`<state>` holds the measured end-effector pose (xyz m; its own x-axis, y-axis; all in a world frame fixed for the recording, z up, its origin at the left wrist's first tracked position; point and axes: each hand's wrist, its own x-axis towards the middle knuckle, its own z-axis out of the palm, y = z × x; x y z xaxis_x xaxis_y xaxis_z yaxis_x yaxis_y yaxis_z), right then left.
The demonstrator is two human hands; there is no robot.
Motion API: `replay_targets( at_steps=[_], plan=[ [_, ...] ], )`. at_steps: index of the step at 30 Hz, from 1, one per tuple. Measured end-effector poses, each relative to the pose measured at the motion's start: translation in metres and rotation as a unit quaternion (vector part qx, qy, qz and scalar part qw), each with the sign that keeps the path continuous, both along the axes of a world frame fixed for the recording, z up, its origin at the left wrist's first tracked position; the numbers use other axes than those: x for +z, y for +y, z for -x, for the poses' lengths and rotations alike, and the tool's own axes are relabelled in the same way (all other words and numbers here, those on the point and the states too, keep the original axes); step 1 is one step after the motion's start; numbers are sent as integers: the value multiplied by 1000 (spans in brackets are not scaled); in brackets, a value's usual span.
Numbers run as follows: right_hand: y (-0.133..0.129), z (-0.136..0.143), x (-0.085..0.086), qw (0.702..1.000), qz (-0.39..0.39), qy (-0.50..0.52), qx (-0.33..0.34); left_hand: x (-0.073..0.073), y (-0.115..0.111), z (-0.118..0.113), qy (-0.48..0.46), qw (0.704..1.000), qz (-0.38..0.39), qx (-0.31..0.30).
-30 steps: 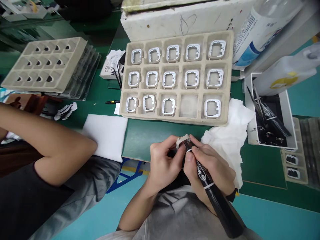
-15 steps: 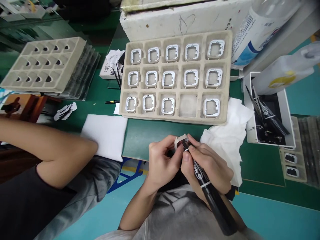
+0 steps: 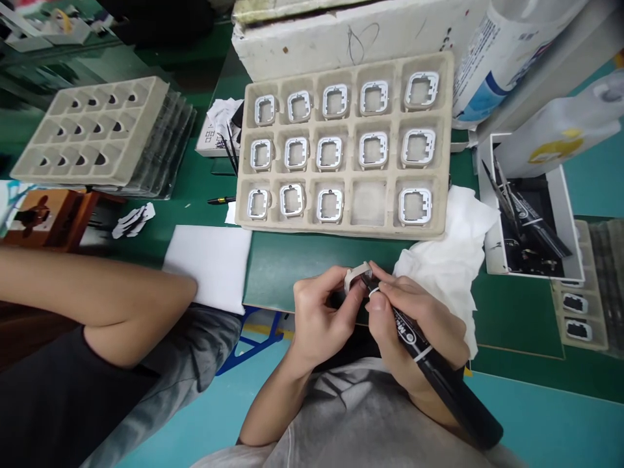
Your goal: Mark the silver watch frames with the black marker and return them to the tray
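Between the fingers of my left hand (image 3: pixel 322 318) is a small metal watch case frame (image 3: pixel 358 273), tilted on edge. My right hand (image 3: pixel 419 318) grips a thick black marker pen (image 3: pixel 439 374) whose tip points into the frame's inner side. Fingers partly hide the tip, so I cannot tell whether it touches the metal. Just beyond my hands lies a beige moulded tray (image 3: pixel 312 229) with similar silver frames, such as the one at its front right (image 3: pixel 415 207), in its pockets. One front-row pocket holds no frame.
White cloth (image 3: pixel 439 260) lies beside my right hand. Further right stands a white box (image 3: pixel 541 276) with tweezers and another marker, near two bottles. At the left are stacked trays (image 3: pixel 92 130), a folded white cloth (image 3: pixel 207 266) and another person's arm (image 3: pixel 121 299).
The marker has swung, its rear end now further right and slightly higher. My right hand has shifted slightly right, and the frame has turned a little. The whole view has moved slightly.
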<state>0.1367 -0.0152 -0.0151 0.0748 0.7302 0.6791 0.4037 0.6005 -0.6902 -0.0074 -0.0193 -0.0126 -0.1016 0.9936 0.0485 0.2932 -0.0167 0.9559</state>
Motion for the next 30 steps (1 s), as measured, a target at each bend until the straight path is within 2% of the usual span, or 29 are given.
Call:
replay_targets(
  at_steps=[4,8,13,18,23,30],
  plan=[
    [-1,-4,3,1000,6,13,0,3,2,-3,-37,999,5,2],
    [-3,-8,5,998,37,41,40,8,5,-5,-119,992,35,-2],
    [-5,-9,7,998,56,32,26,9,5,0,-158,985,59,-22],
    [-4,-5,6,999,29,14,18,7,7,-1,-127,991,48,-18],
    [-6,0,5,999,39,34,-1,7,5,-5,-90,996,28,2],
    [-7,-2,3,999,42,32,0,3,0,-3,-27,1000,-1,-9]
  ],
)
